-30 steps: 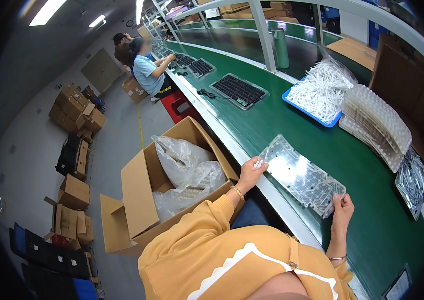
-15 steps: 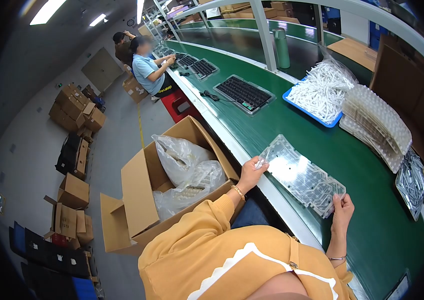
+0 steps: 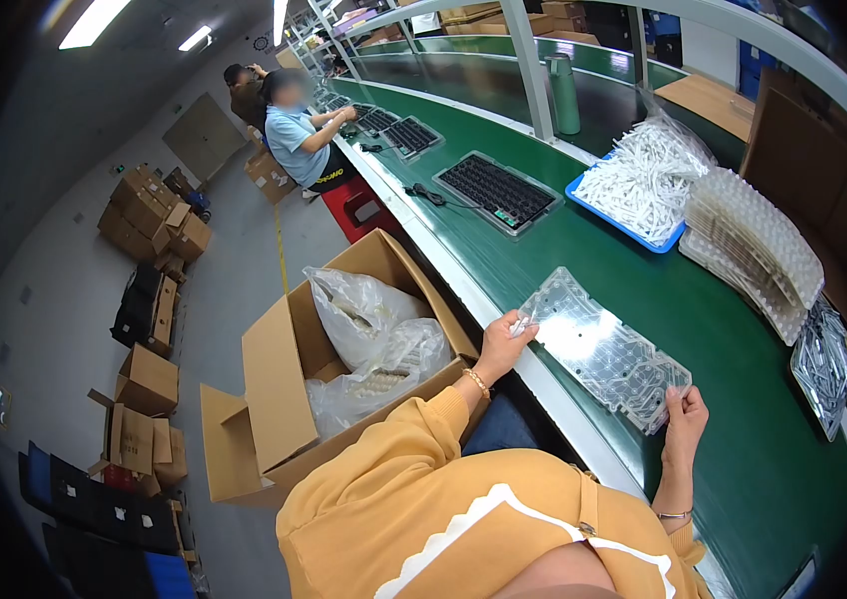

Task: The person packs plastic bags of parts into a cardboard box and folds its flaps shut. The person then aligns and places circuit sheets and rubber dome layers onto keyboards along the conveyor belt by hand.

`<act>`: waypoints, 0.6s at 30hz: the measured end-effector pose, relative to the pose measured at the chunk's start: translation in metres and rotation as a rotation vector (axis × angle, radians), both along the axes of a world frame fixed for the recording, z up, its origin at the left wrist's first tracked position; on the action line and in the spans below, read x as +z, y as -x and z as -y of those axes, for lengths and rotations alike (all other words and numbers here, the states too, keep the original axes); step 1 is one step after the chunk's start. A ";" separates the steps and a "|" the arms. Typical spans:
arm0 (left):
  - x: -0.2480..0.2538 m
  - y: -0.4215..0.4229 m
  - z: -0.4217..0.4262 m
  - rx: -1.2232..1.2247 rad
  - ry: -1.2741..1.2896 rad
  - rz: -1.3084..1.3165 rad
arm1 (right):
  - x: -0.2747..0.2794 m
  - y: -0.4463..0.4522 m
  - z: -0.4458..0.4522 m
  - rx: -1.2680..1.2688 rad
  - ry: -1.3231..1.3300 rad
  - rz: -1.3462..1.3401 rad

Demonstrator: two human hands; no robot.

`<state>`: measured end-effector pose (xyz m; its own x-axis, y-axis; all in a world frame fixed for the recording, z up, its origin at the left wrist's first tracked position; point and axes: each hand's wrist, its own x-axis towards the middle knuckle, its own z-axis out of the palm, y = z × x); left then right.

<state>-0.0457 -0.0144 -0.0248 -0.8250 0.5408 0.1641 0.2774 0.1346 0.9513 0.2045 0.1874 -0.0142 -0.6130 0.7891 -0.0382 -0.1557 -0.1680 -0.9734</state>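
A clear, flat keyboard membrane sheet with printed circuit lines is stretched between my hands above the green belt. My left hand is closed on its far left corner, with a small white piece also showing at the fingers. At the near right corner, my right hand pinches the sheet between thumb and fingers. Beyond the sheet, a black keyboard assembly lies in a clear tray on the belt, its cable coiled at the left side.
A blue tray of white strips stands at the back right, beside stacked bumpy translucent sheets and a bag of metal-looking parts. An open carton with plastic bags is at my left. A co-worker sits further along the line.
The keyboard assemblies have shifted slightly along the belt towards me and to the right. The co-worker's hands have moved a little. My hands and the membrane sheet stay nearly still.
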 end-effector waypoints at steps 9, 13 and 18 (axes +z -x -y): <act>0.002 -0.001 0.000 0.012 0.023 -0.009 | -0.001 0.001 0.000 -0.013 0.006 0.001; -0.002 0.000 0.001 0.018 0.026 -0.024 | 0.000 0.002 0.002 -0.030 0.009 0.015; -0.006 0.001 0.000 0.017 0.011 -0.025 | 0.002 0.000 -0.001 -0.018 0.001 0.016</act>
